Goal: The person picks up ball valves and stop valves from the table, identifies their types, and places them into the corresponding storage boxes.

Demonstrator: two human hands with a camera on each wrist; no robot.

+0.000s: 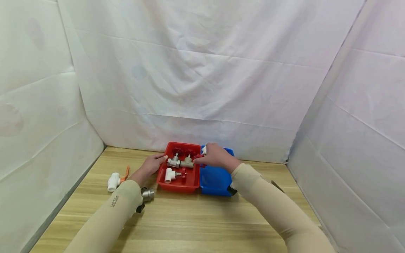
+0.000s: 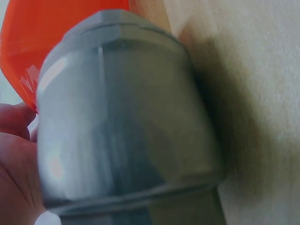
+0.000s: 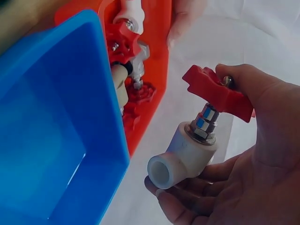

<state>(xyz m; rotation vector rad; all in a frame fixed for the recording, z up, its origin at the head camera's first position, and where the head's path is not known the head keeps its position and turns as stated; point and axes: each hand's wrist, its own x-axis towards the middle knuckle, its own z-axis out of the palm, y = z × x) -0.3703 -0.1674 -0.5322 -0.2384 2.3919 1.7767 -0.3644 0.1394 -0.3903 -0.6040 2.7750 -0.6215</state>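
My right hand [image 1: 216, 155] holds a white plastic stop valve [image 3: 190, 152] above the blue bin [image 1: 216, 177]. Its thumb lies against the red handwheel [image 3: 218, 93], and the fingers curl under the white body. At the left side of the red bin [image 1: 178, 188], my left hand [image 1: 152, 164] grips the rim. Inside that bin lie a white valve [image 1: 170, 175], a metal valve [image 1: 173, 162] and a beige valve [image 1: 187, 163], with red handwheels. A large metal fitting [image 2: 126, 122] fills the left wrist view, hiding much of the left hand.
The two bins stand side by side near the back curtain [image 1: 196, 88]. On the wooden table [image 1: 190, 225], a white ball valve [image 1: 113, 181] with an orange lever lies to the left. The metal fitting [image 1: 147, 194] sits beside my left wrist. A dark flat edge [image 1: 277, 186] shows behind my right sleeve.
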